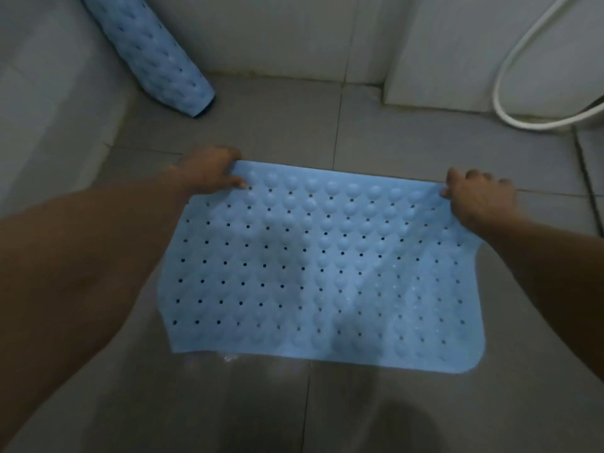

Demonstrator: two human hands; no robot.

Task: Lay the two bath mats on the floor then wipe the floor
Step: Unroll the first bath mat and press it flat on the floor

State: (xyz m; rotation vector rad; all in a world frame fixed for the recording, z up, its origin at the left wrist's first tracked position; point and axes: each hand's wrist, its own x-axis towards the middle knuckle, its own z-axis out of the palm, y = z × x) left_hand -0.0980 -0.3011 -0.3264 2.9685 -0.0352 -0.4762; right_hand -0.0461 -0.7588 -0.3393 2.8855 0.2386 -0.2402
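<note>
Blue studded bath mat (320, 273) spread over floor (408, 132); second mat (147, 53) rolled against wall.

Both forearms bare — no sleeves, watch or rings visible

White hose (510, 63) hangs in a loop against the far wall at upper right, its lowest bend near the floor. White fixture (593, 117) partly visible at the right edge, just beside the hose loop. White tiled wall (277, 31) runs along the back; dark grime lines its base joint.
</note>
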